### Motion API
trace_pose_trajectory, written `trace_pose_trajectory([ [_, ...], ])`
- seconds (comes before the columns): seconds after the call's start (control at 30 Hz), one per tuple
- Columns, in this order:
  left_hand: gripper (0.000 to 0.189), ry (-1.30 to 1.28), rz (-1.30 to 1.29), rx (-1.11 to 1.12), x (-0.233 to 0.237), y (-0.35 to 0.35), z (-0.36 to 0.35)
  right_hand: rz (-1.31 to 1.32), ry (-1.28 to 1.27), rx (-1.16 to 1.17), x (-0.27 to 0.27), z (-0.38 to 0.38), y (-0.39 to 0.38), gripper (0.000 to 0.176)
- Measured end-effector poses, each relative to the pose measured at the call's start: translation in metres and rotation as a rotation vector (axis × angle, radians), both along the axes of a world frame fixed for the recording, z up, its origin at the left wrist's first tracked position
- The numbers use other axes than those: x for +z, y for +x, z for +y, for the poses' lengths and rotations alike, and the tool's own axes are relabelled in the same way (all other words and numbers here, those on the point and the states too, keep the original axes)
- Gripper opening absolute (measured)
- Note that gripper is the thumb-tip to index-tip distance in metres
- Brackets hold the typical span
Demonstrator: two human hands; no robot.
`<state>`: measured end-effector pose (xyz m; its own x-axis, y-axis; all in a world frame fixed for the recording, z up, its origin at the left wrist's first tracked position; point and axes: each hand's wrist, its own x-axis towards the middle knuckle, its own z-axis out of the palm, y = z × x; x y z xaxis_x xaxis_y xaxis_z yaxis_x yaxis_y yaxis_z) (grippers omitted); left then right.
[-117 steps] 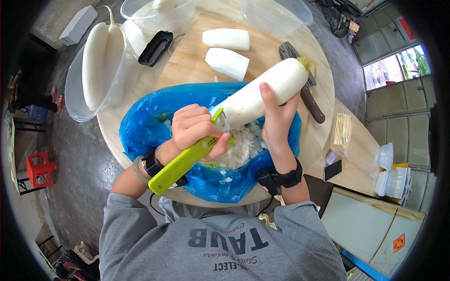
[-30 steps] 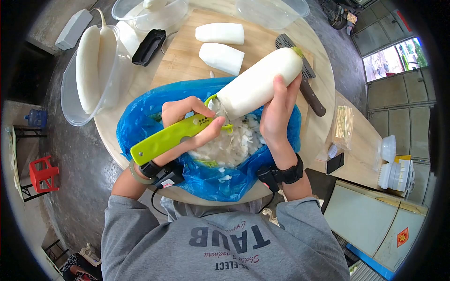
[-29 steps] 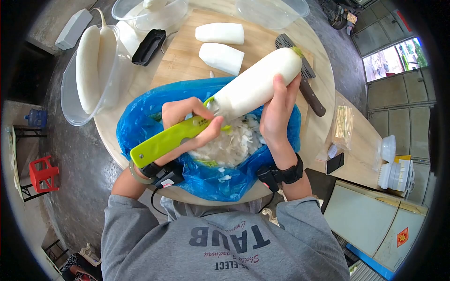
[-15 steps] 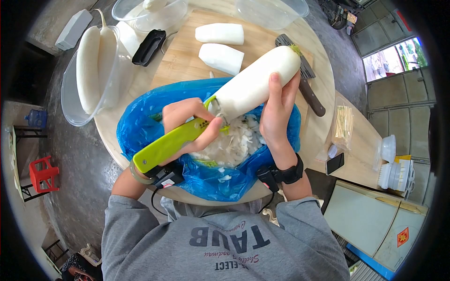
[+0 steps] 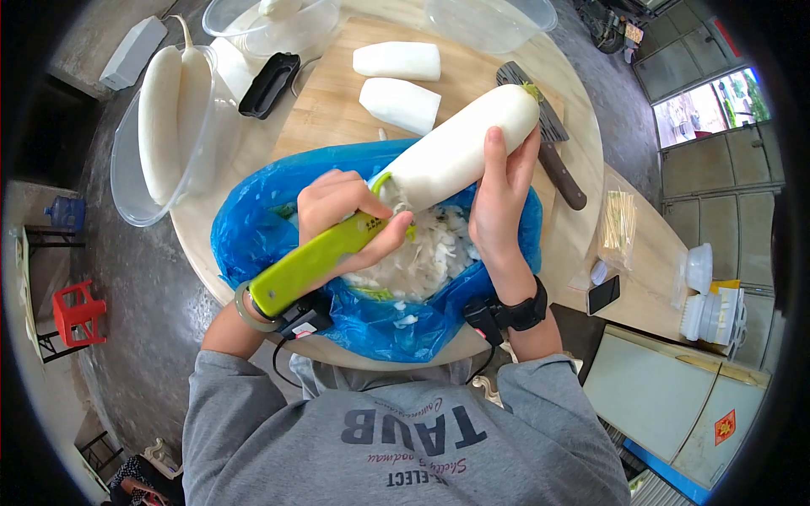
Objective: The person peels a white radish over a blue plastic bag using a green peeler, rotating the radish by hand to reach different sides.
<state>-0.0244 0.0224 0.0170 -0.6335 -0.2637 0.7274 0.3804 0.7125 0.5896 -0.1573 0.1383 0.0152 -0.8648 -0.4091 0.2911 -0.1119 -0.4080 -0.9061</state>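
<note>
one peeler [image 5: 312, 263] sat pinched in left hand [image 5: 339, 202]; right hand [image 5: 498, 209] cupped radish [image 5: 460, 145], which was likely heavy, stiff, slick, best held near green end [image 5: 530, 91].

Floor [image 5: 143, 295]: grey, smooth, with glossy patches. Left side: red stool [image 5: 78, 314] upright; dark doorway [image 5: 49, 131]. Right side: panelled wall [image 5: 707, 181], bright daylight at opening [image 5: 732, 105]. Below, pale cabinet [image 5: 648, 392] bears a red diamond sticker [image 5: 724, 427].
</note>
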Motion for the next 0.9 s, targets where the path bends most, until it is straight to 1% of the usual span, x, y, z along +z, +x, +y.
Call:
trace_pose_trajectory([
  [0.1,0.022,-0.155,-0.07,0.093,0.004,0.011,-0.004,0.0,0.012,-0.012,-0.001,0.0,-0.001,0.059],
  [0.2,0.024,-0.121,0.121,0.112,-0.001,0.011,-0.004,0.015,0.006,-0.004,0.0,0.0,-0.001,0.058],
  [0.3,0.027,-0.099,0.181,0.049,-0.002,0.004,-0.001,0.009,0.004,-0.017,0.0,-0.001,-0.001,0.057],
  [0.4,0.025,-0.078,0.046,-0.031,0.003,0.0,0.001,0.002,-0.003,-0.01,0.002,-0.001,0.001,0.056],
  [0.5,0.025,-0.197,0.032,0.025,0.002,0.0,0.003,0.002,0.011,-0.019,0.002,0.0,-0.001,0.056],
  [0.53,0.026,-0.238,-0.016,0.039,0.0,0.005,0.001,0.003,0.011,-0.018,0.002,0.0,-0.001,0.056],
  [0.67,0.026,-0.203,0.064,0.038,-0.003,0.012,-0.003,0.012,0.024,-0.016,0.003,0.0,0.0,0.056],
  [0.77,0.037,-0.174,0.154,0.006,-0.001,0.003,-0.001,0.01,0.033,-0.024,0.003,0.0,0.0,0.057],
  [0.87,0.04,-0.15,0.031,0.02,-0.001,-0.001,0.001,0.011,0.038,-0.033,0.002,-0.001,0.0,0.057],
  [0.9,0.039,-0.192,0.006,0.037,-0.001,0.001,0.002,0.012,0.039,-0.036,0.002,-0.001,0.0,0.057],
])
